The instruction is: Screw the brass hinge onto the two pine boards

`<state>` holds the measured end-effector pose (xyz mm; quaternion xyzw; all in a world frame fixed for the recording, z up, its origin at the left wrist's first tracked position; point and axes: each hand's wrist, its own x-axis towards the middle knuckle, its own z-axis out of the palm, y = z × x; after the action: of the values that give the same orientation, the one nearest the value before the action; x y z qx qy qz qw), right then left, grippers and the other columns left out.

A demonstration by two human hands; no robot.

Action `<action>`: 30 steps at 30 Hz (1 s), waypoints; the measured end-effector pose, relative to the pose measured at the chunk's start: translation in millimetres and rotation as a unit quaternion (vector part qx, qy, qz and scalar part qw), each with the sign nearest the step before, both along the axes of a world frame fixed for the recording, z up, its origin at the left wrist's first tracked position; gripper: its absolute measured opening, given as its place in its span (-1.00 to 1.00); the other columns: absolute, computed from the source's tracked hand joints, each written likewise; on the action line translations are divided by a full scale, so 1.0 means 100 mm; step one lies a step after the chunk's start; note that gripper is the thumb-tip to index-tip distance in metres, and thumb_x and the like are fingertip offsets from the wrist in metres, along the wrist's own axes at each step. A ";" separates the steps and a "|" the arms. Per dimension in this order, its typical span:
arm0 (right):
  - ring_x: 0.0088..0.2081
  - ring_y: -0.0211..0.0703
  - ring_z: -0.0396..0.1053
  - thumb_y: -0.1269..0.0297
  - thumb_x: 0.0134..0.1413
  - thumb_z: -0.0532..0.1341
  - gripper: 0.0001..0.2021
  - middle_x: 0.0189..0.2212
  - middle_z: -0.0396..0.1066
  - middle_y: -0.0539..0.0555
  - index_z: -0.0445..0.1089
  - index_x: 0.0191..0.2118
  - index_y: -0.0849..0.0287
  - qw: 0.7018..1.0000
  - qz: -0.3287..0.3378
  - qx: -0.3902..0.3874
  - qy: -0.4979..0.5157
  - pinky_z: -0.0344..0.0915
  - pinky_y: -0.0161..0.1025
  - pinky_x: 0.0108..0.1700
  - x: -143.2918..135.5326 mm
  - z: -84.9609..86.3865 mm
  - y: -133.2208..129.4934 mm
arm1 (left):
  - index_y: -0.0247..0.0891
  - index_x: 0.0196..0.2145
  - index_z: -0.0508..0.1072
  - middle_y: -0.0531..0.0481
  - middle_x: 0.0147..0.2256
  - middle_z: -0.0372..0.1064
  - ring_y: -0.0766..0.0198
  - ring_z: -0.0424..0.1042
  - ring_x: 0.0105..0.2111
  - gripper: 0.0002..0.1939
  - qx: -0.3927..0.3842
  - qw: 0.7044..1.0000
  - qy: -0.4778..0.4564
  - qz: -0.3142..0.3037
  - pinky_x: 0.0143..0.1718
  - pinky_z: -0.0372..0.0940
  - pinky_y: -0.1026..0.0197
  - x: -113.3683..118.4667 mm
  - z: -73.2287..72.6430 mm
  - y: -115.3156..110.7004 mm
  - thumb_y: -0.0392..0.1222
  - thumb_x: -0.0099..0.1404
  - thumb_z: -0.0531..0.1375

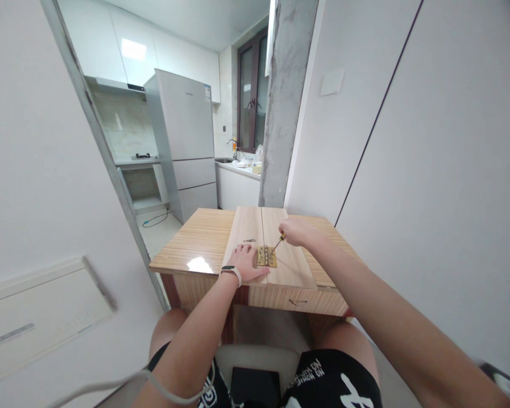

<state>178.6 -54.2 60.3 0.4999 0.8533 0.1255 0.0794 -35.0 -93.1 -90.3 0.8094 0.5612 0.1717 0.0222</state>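
I am clenching the right hand [294, 232] around the screwdriver [283, 236], its tip at the hinge [262, 256] spanning two boards [292, 263], and resting the left hand [243, 262] (palm down, unclenched) left of the hinge.

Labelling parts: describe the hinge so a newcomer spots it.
On the wooden desk, two pale boards lie side by side. Across their seam, beside the left hand and at the tip of the screwdriver, sits the hinge: flat, brass-coloured metal against pale wood.
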 end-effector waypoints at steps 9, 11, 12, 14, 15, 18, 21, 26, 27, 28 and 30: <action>-0.06 0.08 0.48 0.38 0.18 0.21 -0.77 -0.05 0.49 0.36 0.50 -0.07 0.24 1.000 -0.005 -0.010 -0.008 0.33 -0.17 -0.13 0.02 -0.04 0.00 | -0.05 0.17 0.33 -0.19 0.19 0.24 -0.20 0.17 0.19 -0.09 0.008 1.000 -0.005 -0.004 0.21 0.09 -0.18 -0.01 -0.02 0.02 0.63 0.10 0.03; -0.07 0.03 0.46 0.47 0.14 0.21 -0.72 0.01 0.44 0.35 0.45 -0.02 0.24 1.000 0.020 -0.007 -0.001 0.30 -0.21 -0.14 0.08 -0.05 -0.01 | -0.05 0.17 0.33 -0.19 0.18 0.24 -0.20 0.17 0.18 -0.08 0.010 1.000 -0.006 -0.004 0.21 0.09 -0.18 -0.01 -0.03 0.02 0.64 0.10 0.03; -0.08 0.00 0.46 0.51 0.13 0.21 -0.71 0.02 0.42 0.33 0.44 -0.02 0.23 1.000 0.027 -0.006 0.003 0.29 -0.23 -0.15 0.11 -0.06 -0.01 | -0.05 0.17 0.33 -0.18 0.19 0.24 -0.19 0.17 0.18 -0.08 0.009 1.000 -0.005 -0.003 0.21 0.09 -0.18 -0.02 -0.03 0.02 0.64 0.10 0.03; -0.10 -0.05 0.45 0.56 0.12 0.19 -0.73 -0.02 0.44 0.29 0.44 -0.07 0.22 0.999 0.033 -0.007 0.011 0.26 -0.27 -0.16 0.16 -0.06 -0.02 | -0.05 0.19 0.32 -0.18 0.20 0.22 -0.19 0.16 0.19 -0.08 0.002 1.000 -0.001 -0.002 0.21 0.08 -0.18 -0.02 -0.03 0.02 0.64 0.10 0.02; -0.11 -0.07 0.44 0.57 0.12 0.19 -0.75 -0.06 0.46 0.26 0.45 -0.11 0.21 0.999 0.035 -0.007 0.015 0.24 -0.28 -0.16 0.17 -0.06 -0.02 | -0.04 0.19 0.32 -0.18 0.20 0.22 -0.19 0.16 0.19 -0.08 0.000 1.000 0.001 -0.001 0.22 0.07 -0.18 -0.02 -0.02 0.02 0.64 0.10 0.02; -0.12 -0.08 0.44 0.55 0.15 0.19 -0.82 -0.15 0.50 0.20 0.48 -0.20 0.19 0.999 0.041 -0.002 0.023 0.22 -0.28 -0.16 0.16 -0.05 -0.03 | -0.05 0.20 0.31 -0.18 0.20 0.21 -0.19 0.15 0.19 -0.08 -0.001 1.000 0.003 -0.001 0.22 0.06 -0.18 -0.01 -0.01 0.01 0.64 0.11 0.02; -0.09 -0.06 0.44 0.51 0.17 0.20 -0.84 -0.15 0.52 0.23 0.52 -0.22 0.19 0.999 0.043 0.007 0.023 0.23 -0.26 -0.15 0.12 -0.02 -0.03 | -0.05 0.20 0.31 -0.19 0.20 0.21 -0.20 0.15 0.19 -0.08 -0.001 1.000 0.002 0.000 0.22 0.06 -0.19 -0.01 -0.01 0.01 0.63 0.11 0.02; -0.08 -0.01 0.47 0.47 0.17 0.21 -0.80 -0.14 0.55 0.25 0.58 -0.17 0.18 0.999 0.033 0.015 0.011 0.26 -0.24 -0.15 0.08 0.00 -0.04 | -0.06 0.19 0.31 -0.19 0.20 0.22 -0.21 0.16 0.19 -0.08 0.006 1.000 0.001 -0.005 0.21 0.09 -0.19 -0.01 -0.01 0.01 0.63 0.12 0.02; -0.08 -0.01 0.48 0.46 0.17 0.21 -0.79 -0.14 0.55 0.25 0.58 -0.17 0.18 0.999 0.032 0.015 0.009 0.27 -0.24 -0.15 0.08 0.00 -0.04 | -0.06 0.19 0.32 -0.19 0.19 0.23 -0.20 0.16 0.19 -0.08 0.008 1.000 0.002 -0.006 0.20 0.09 -0.19 -0.01 -0.02 0.01 0.63 0.11 0.02; -0.08 0.00 0.49 0.45 0.18 0.21 -0.79 -0.14 0.56 0.26 0.59 -0.16 0.19 0.999 0.029 0.016 0.008 0.27 -0.24 -0.15 0.08 0.00 -0.04 | -0.06 0.18 0.32 -0.19 0.19 0.24 -0.20 0.16 0.19 -0.08 0.009 1.000 0.002 -0.006 0.20 0.10 -0.19 -0.02 -0.02 0.01 0.64 0.11 0.02; -0.08 0.01 0.50 0.42 0.19 0.21 -0.80 -0.14 0.56 0.27 0.59 -0.16 0.19 1.000 0.023 0.015 0.004 0.28 -0.24 -0.15 0.07 0.00 -0.04 | -0.06 0.18 0.33 -0.19 0.18 0.24 -0.20 0.17 0.19 -0.08 0.010 1.000 0.002 -0.008 0.20 0.11 -0.18 -0.02 -0.02 0.01 0.64 0.11 0.01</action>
<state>185.8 -58.0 60.0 0.4817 0.8629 0.1380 0.0661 -36.6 -91.9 -92.0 0.8142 0.5534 0.1753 0.0139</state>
